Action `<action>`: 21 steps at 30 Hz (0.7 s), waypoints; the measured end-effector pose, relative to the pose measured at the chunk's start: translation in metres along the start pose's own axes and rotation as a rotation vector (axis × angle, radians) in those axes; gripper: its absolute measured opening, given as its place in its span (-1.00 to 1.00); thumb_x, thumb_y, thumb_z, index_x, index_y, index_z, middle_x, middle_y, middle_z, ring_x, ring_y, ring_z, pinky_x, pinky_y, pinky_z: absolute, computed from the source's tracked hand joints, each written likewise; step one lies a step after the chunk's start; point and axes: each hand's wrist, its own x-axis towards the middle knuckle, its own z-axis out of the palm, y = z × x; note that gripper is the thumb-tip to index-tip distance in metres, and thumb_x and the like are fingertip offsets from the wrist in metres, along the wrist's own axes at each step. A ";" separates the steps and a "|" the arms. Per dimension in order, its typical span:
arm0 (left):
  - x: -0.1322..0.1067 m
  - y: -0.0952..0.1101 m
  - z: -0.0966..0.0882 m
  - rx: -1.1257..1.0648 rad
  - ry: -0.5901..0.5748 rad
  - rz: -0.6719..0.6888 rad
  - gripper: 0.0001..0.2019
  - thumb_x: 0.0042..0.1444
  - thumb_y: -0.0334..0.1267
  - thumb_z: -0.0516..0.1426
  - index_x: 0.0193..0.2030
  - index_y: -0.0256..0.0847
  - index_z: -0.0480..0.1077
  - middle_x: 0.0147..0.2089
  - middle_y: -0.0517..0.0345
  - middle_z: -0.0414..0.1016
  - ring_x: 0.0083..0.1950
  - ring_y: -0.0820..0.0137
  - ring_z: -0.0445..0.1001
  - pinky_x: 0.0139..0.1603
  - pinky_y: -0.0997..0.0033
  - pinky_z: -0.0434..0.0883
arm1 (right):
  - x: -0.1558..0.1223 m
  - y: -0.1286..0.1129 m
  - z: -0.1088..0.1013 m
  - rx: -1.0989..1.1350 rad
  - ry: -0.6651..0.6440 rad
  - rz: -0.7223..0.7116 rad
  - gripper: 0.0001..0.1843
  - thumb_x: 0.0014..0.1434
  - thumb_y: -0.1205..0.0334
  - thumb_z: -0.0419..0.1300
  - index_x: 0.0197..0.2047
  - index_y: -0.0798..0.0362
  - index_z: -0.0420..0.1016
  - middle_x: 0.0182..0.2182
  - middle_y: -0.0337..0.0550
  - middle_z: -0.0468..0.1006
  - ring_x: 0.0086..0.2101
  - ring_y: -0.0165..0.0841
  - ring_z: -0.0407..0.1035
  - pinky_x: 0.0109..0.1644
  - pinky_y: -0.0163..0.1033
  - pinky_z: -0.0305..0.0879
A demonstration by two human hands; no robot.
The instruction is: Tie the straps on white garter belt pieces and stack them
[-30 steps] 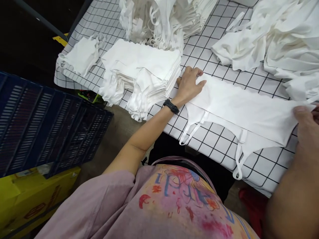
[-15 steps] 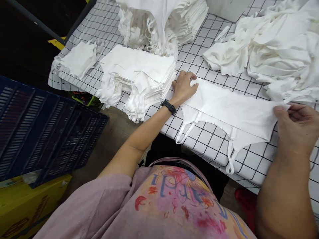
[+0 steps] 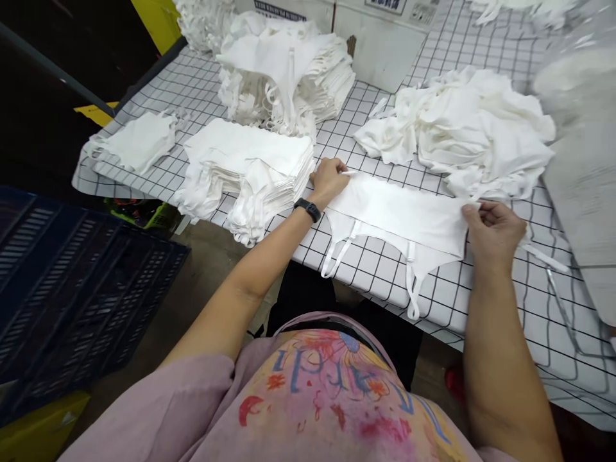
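A white camisole top (image 3: pixel 404 215) lies folded flat on the checked tablecloth (image 3: pixel 370 263), its thin straps pointing toward me. My left hand (image 3: pixel 330 181) pinches its far left corner between thumb and fingers. At the opposite end, my right hand (image 3: pixel 495 231) grips the far right corner, thumb on top. The cloth is spread between both hands. Just left of my left hand stands a neat stack of the same white tops (image 3: pixel 260 160), straps hanging over the table's front edge.
A taller pile of white tops (image 3: pixel 289 64) stands behind, near a white carton (image 3: pixel 370 51). A loose heap of white garments (image 3: pixel 481 128) lies back right. More white tops (image 3: pixel 139 141) lie far left. Blue crates (image 3: pixel 72 289) stand on the floor at left.
My left fingers have closed from a spread pose onto the top's left corner. My right hand keeps its corner. The camera view has shifted, showing more of the table's far side.
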 end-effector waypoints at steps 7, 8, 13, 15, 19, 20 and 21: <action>-0.014 -0.003 -0.013 -0.284 0.037 0.064 -0.90 -0.03 -0.46 0.21 -0.39 -0.19 0.48 -0.42 0.22 0.53 -0.30 0.37 0.52 -0.15 0.35 0.46 | -0.004 -0.003 -0.002 0.101 0.007 -0.061 -0.77 0.01 0.19 0.41 -0.26 0.14 0.63 -0.47 -0.25 0.53 -0.46 -0.45 0.35 -0.27 -0.30 0.38; -0.017 -0.001 -0.017 -0.305 0.038 0.079 -0.90 -0.03 -0.46 0.20 -0.39 -0.20 0.50 -0.43 0.21 0.54 -0.31 0.37 0.53 -0.18 0.37 0.46 | -0.005 -0.004 -0.003 0.117 0.017 -0.078 -0.74 0.02 0.14 0.40 -0.25 0.13 0.63 -0.45 -0.23 0.54 -0.44 -0.43 0.37 -0.25 -0.29 0.40; -0.033 0.015 -0.046 -0.341 0.077 0.113 -0.88 -0.05 -0.46 0.19 -0.37 -0.24 0.55 -0.41 0.19 0.59 -0.31 0.37 0.56 -0.24 0.43 0.48 | -0.007 -0.020 -0.010 0.168 0.019 -0.087 -0.59 -0.02 -0.06 0.41 -0.25 0.11 0.61 -0.42 -0.22 0.55 -0.41 -0.37 0.44 -0.15 -0.16 0.48; -0.040 0.022 -0.061 -0.371 0.093 0.142 -0.88 -0.05 -0.45 0.20 -0.35 -0.24 0.56 -0.39 0.19 0.61 -0.29 0.36 0.58 -0.22 0.44 0.50 | -0.007 -0.035 -0.015 0.212 0.006 -0.058 -0.56 -0.06 -0.08 0.44 -0.26 0.11 0.61 -0.44 -0.23 0.55 -0.42 -0.36 0.43 -0.15 -0.12 0.49; -0.065 0.029 -0.100 -0.490 0.110 0.230 -0.91 -0.01 -0.36 0.24 -0.34 -0.19 0.58 -0.35 0.18 0.63 -0.27 0.36 0.59 -0.21 0.43 0.53 | -0.014 -0.077 -0.031 0.290 -0.032 -0.051 -0.57 -0.11 -0.06 0.50 -0.28 0.08 0.63 -0.46 -0.24 0.54 -0.42 -0.36 0.42 -0.12 -0.09 0.51; -0.074 0.028 -0.112 -0.514 0.115 0.245 -0.91 0.00 -0.34 0.25 -0.33 -0.18 0.59 -0.34 0.18 0.63 -0.27 0.36 0.59 -0.20 0.42 0.54 | -0.020 -0.088 -0.036 0.294 -0.045 -0.055 -0.58 -0.11 -0.06 0.51 -0.28 0.05 0.65 -0.44 -0.24 0.56 -0.40 -0.34 0.44 -0.08 -0.06 0.52; -0.086 0.027 -0.126 -0.528 0.123 0.254 -0.92 0.01 -0.32 0.27 -0.33 -0.16 0.60 -0.32 0.18 0.63 -0.26 0.35 0.60 -0.19 0.41 0.55 | -0.027 -0.098 -0.042 0.290 -0.054 -0.059 -0.59 -0.12 -0.06 0.52 -0.27 0.02 0.66 -0.43 -0.23 0.58 -0.38 -0.30 0.47 -0.04 -0.02 0.53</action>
